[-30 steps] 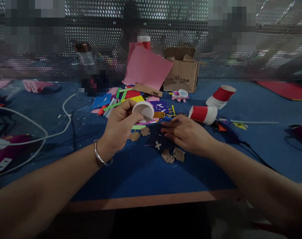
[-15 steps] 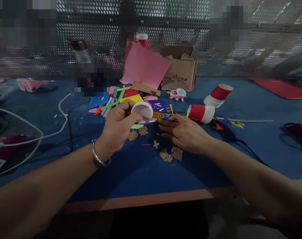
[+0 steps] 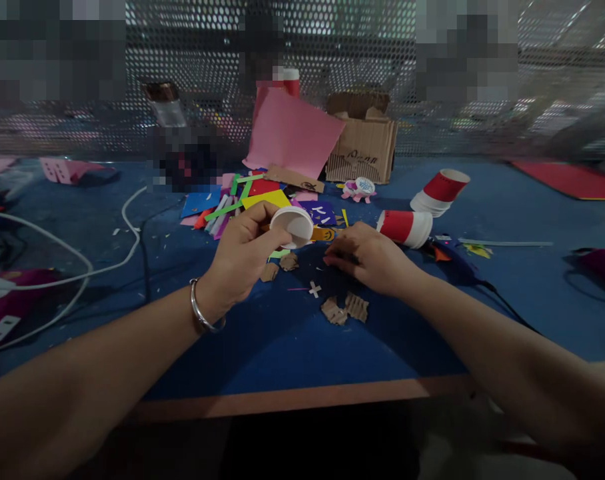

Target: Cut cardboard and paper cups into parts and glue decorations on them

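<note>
My left hand (image 3: 242,257) grips a paper cup (image 3: 292,225), its white bottom turned toward me, above the blue table (image 3: 282,347). My right hand (image 3: 370,259) rests on the table just right of the cup, fingers curled down in a pinch on something small and dark that I cannot make out. A small white cross-shaped scrap (image 3: 314,289) and brown corrugated cardboard bits (image 3: 345,310) lie just in front of my hands. Coloured paper scraps (image 3: 262,200) are piled behind the cup.
A red paper cup (image 3: 406,228) lies on its side right of my right hand, with a stack of red cups (image 3: 440,192) behind it. A cardboard box (image 3: 363,150) and pink sheet (image 3: 292,137) stand at the back. White cables (image 3: 82,270) run at the left.
My right hand's fingers, stretched flat a second ago, have curled into a pinch on the table. The left hand with the cup has barely moved.
</note>
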Available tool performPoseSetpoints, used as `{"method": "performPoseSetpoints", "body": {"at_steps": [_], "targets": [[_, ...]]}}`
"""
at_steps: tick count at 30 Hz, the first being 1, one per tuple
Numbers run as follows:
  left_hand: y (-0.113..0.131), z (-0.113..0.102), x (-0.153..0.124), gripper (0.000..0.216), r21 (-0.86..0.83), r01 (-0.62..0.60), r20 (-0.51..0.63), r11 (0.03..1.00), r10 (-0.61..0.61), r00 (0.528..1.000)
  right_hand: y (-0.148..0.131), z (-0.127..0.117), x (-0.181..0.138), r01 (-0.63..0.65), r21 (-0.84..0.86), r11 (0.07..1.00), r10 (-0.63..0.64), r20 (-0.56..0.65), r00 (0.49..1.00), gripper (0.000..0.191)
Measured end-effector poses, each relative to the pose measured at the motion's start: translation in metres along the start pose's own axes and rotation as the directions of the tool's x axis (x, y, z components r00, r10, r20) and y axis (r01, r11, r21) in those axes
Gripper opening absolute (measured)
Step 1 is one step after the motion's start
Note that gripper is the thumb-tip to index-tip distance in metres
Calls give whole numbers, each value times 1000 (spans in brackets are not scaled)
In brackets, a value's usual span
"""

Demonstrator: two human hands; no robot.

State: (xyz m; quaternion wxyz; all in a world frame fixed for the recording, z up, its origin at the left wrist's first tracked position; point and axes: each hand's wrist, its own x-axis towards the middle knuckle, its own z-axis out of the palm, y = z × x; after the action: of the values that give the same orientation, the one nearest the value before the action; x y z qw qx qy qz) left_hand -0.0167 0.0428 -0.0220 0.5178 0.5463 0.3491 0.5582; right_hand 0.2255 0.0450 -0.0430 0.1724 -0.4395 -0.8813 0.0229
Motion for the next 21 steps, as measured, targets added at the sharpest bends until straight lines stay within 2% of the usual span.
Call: {"method": "performPoseSetpoints", "body": {"at_steps": [3,6,9,12,16,21], "targets": [[-1,0,0,15,4,3,-3,1000,-3,1000,-4,-3,3,-85,84,993,82,35,996,8],[-1,0,0,15,2,0,-7,1000,0,1000,-7,-6,4,-164,134,977,159,52,986,7],[-1,-1,0,15,1,-2,2,1000,2,1000,-7,-7,3,-177,165,970,180,1,984,7],[0,-1,0,17,50,32,48,998,-34,998,-4,-8,2,-154,278,948,188,-97,977,8],[2,1,-4,15,108,128,201,986,-147,968,-7,-18,-1,-130,494,860,260,-204,944,15],[5,6,-6,10,130,129,276,983,-161,948,-24,-37,-4,-101,715,692,298,-155,942,28]]}}
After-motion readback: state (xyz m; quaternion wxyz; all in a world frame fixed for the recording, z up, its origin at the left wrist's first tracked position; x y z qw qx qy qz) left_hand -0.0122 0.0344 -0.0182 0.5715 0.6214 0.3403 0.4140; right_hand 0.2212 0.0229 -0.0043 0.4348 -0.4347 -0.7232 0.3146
